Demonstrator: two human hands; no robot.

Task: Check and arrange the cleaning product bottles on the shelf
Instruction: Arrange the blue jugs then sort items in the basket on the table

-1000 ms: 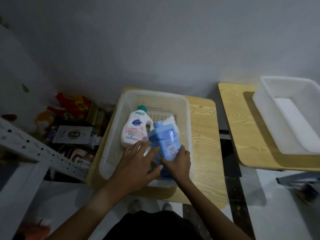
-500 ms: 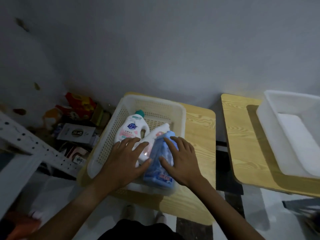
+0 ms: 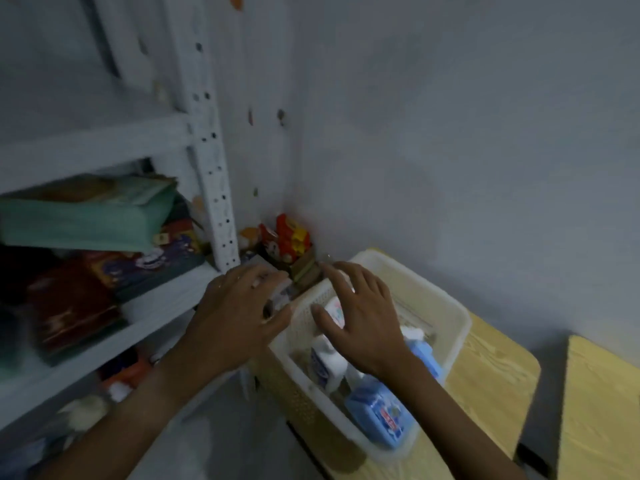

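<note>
Both hands are spread, fingers straight and splayed, holding nothing. The left hand (image 3: pixel 239 317) hovers beside the left rim of the white perforated plastic basket (image 3: pixel 446 306), its thumb close to that rim; whether it touches cannot be told through the blur. The right hand (image 3: pixel 360 323) is over the basket's inside, palm down.

Under the right hand's thumb and palm lies a white plastic detergent bottle (image 3: pixel 327 363) with a pale pink and blue label; the writing on it is too blurred to read. Just beyond the right wrist, towards the person, a blue plastic bottle (image 3: pixel 379 410) lies on its side in the basket's near end, with a red and white patch on its label that cannot be read. A second pale blue bottle part (image 3: pixel 420 351) shows to the right of the wrist.

The basket stands on a light wood-grain tabletop (image 3: pixel 491 382). To the left of the left hand, a white metal shelf rack with a perforated upright (image 3: pixel 211 161) carries a green flat box (image 3: pixel 86 216) and dark red boxes (image 3: pixel 72 303). Beyond the fingertips of both hands, red and yellow packets (image 3: pixel 289 237) sit in the corner by the grey wall (image 3: pixel 450 133).
</note>
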